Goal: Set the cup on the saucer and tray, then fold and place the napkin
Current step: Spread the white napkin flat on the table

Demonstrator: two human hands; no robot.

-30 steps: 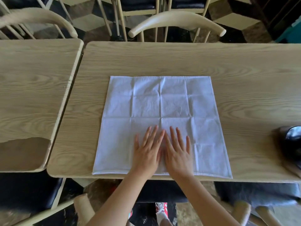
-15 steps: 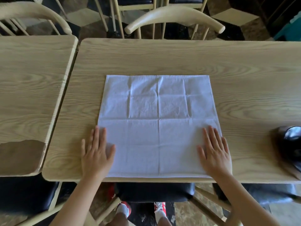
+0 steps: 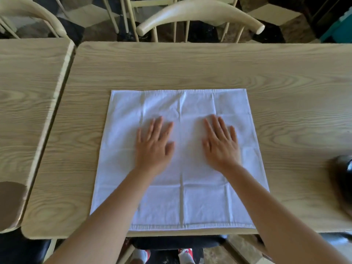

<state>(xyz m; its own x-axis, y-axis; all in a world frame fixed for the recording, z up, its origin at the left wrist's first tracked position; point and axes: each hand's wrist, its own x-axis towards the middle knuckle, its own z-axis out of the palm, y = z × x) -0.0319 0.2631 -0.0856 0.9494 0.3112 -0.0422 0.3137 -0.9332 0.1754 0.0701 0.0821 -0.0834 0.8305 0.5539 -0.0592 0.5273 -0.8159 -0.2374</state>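
Napkin [image 3: 181, 197] spread flat on table [image 3: 190, 69], near edge at table's front edge. Left hand [image 3: 154, 147] and right hand [image 3: 221, 145] palms down on napkin's middle, either side of its centre crease, fingers spread. Dark object [image 3: 342, 180] right of napkin, blurred.

Soft, even daylight fell across the pale wooden table [image 3: 209, 69], bright enough to wash the white napkin [image 3: 181, 197] toward a faint blue, its crease lines showing as thin grey shadows. The wide-angle lens bowed the table's far edge and bent the chair back [image 3: 200, 14] beyond it. Motion blur smeared both hands, the left hand [image 3: 153, 147] and right hand [image 3: 222, 144], and a dark glossy object [image 3: 342, 180] at the table's right edge carried a small glint. The floor beneath stayed dim.
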